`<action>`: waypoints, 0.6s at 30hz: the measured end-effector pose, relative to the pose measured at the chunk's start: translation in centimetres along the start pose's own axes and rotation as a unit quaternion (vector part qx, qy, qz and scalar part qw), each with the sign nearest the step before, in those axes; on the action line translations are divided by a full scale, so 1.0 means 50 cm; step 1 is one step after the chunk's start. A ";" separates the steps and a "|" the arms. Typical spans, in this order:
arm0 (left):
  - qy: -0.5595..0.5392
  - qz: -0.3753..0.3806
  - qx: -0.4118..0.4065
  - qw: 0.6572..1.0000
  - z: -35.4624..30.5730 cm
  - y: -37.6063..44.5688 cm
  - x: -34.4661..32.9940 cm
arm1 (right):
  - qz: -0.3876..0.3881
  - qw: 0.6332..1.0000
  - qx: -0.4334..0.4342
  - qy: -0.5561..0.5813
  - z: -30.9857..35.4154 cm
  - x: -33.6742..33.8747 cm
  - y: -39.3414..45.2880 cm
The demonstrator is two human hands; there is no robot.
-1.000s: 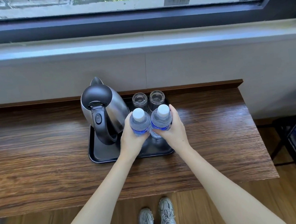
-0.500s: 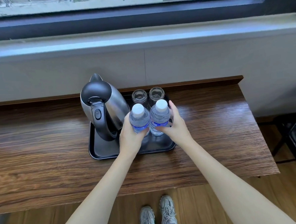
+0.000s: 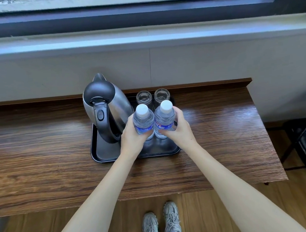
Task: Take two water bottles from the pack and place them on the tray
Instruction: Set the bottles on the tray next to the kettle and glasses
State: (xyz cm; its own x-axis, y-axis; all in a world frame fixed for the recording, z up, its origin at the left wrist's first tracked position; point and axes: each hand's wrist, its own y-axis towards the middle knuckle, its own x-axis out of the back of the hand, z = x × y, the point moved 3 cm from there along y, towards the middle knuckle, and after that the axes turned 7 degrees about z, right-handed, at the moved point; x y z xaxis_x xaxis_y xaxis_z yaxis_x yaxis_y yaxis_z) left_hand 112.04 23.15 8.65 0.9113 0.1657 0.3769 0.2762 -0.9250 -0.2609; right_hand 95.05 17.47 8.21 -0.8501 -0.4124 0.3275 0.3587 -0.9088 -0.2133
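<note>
Two bottles, one in each hand. Left hand (image 3: 132, 137) wrapped tight round the left bottle (image 3: 143, 122). Right hand (image 3: 179, 130) wrapped tight round the right bottle (image 3: 164, 120). Both upright, white caps up, side by side and touching or nearly so.

Lower now than a second ago, and a bit further in over the tray (image 3: 104, 154). Bottoms down at the tray floor, near its 3 o'clock side. Hard to tell if resting there or just above; fingers hide the bases.

Kettle (image 3: 105, 108) at 9 o'clock on the tray, just beside the left hand. Two glasses (image 3: 153, 97) at 12 o'clock, right behind the caps. No pack in sight.

Nearly done, by the look of it. Both bottles out of the pack and over the right spot. Left to do: set them flat, then let go. Tight space here, so a slow, straight letting go, with no bump to the kettle or the glasses. Tall thin bottles, easy to tip if nudged.
</note>
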 end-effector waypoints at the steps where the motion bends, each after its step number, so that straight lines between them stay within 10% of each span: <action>1: 0.000 -0.001 -0.001 1.000 0.000 0.000 -0.001 | -0.017 1.000 0.006 -0.011 0.005 -0.006 -0.002; 18: -0.020 -0.069 0.003 0.997 -0.007 -0.015 -0.025 | -0.081 0.996 0.018 0.017 0.008 -0.021 -0.006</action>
State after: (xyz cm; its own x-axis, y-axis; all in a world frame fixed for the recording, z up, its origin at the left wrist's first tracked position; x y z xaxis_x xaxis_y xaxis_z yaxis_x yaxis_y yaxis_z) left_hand 110.60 23.52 8.70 0.8753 0.3055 0.3748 0.4024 -0.8900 -0.2143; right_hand 95.97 18.15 8.28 -0.9106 -0.2579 0.3230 0.2282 -0.9653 -0.1272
